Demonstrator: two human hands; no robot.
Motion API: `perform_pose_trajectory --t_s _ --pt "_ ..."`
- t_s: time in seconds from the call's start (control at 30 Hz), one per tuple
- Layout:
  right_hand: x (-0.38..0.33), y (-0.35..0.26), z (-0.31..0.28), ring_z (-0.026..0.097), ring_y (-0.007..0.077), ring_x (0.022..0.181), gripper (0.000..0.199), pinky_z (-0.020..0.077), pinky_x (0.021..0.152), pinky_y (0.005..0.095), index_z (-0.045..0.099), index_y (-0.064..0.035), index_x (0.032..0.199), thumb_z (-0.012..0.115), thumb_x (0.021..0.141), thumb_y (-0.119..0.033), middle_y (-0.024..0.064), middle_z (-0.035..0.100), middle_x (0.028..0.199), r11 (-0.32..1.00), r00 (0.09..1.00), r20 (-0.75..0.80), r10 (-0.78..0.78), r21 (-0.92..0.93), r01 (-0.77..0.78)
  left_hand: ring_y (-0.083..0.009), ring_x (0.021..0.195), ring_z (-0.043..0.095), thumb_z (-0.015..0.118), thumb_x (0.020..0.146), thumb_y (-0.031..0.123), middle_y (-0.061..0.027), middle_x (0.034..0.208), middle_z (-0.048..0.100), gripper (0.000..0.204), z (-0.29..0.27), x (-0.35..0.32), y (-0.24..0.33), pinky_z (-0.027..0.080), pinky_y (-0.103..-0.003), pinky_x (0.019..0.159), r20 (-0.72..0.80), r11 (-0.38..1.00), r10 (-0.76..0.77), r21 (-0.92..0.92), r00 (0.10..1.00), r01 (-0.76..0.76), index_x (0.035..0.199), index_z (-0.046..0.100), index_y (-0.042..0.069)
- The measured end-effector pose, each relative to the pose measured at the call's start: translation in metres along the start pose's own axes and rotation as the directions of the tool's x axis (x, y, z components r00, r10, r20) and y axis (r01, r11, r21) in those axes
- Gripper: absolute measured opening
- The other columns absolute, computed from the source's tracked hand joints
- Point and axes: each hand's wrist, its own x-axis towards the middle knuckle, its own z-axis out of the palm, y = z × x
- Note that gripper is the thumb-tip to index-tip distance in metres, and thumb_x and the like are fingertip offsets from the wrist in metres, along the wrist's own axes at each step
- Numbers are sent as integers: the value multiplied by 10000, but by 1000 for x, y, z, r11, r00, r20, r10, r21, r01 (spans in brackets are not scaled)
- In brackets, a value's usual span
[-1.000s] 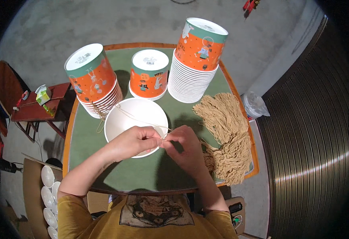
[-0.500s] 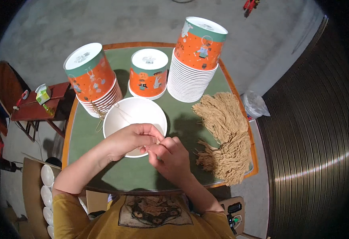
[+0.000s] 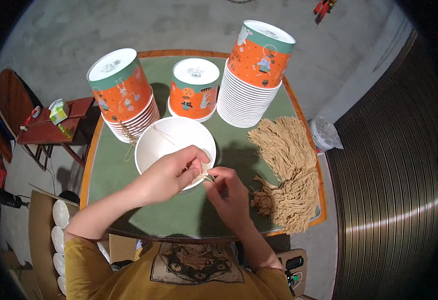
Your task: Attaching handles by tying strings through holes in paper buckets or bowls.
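A white paper bucket (image 3: 151, 147) stands with its mouth toward me in the middle of the table. Thin tan cord (image 3: 165, 134) shows at its far inner wall. My left hand (image 3: 171, 172) reaches over the bucket, its fingers inside the near right rim, closed in a pinch on a piece of cord. Just outside that rim is my right hand (image 3: 229, 197), with thumb and forefinger pinched on the cord end (image 3: 207, 176). Both fingertips almost meet at the rim. Exactly how the cord passes the rim is hidden by my fingers.
Upturned orange-and-green paper buckets form a left stack (image 3: 124, 95), a middle stack (image 3: 194, 95) and a tall right stack (image 3: 259, 70). A heap of tan cords (image 3: 286, 165) lies on the green tabletop (image 3: 154, 217) at right. A cardboard box (image 3: 44, 240) stands lower left.
My hands have shifted slightly right along the bucket's rim and drawn a little apart, with a short cord end now showing between them. The whole view has moved slightly.
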Motion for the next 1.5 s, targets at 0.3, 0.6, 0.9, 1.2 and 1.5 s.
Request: perform_pose_trajectory --t_s 0.3,0.6,0.9,1.2,1.5 --pt "7 -1 7 516 132 549 186 447 527 276 563 -80 966 693 854 -152 37 544 695 990 993 -60 -100 -110 93 -213 861 593 561 889 8 -77 925 551 280 3 -2 4 479 -325 783 -29 977 156 155 987 -150 1164 531 47" --pt "9 3 10 416 30 527 91 369 497 216 582 -31 855 668 834 -53 -19 511 606 998 995 -93 40 51 -36 -223 892 570 594 862 37 -80 960 528 369 -2 -2 -2 463 -328 801 62 941 205 263 977 -214 1223 522 70" --pt "7 -4 12 554 154 541 160 471 528 302 584 -79 932 687 832 -150 54 567 667 995 997 -70 -37 -90 30 -220 878 562 594 860 17 -87 943 511 445 1 0 -2 467 -335 774 7 975 183 127 983 -182 1288 483 77" --pt "7 -1 14 495 115 522 144 439 507 272 568 -68 905 691 836 -98 37 549 660 966 985 -74 -158 -218 138 -295 881 568 602 844 21 -126 948 478 98 2 -2 -7 477 -375 746 -5 926 244 298 970 -231 938 573 25" --pt "8 6 16 530 188 520 203 441 482 317 550 -89 912 714 794 -73 32 562 696 866 907 -109 -406 -364 343 -316 751 601 610 843 29 -117 817 537 84 15 -9 -2 493 -395 652 -167 856 319 474 933 -208 883 538 14"
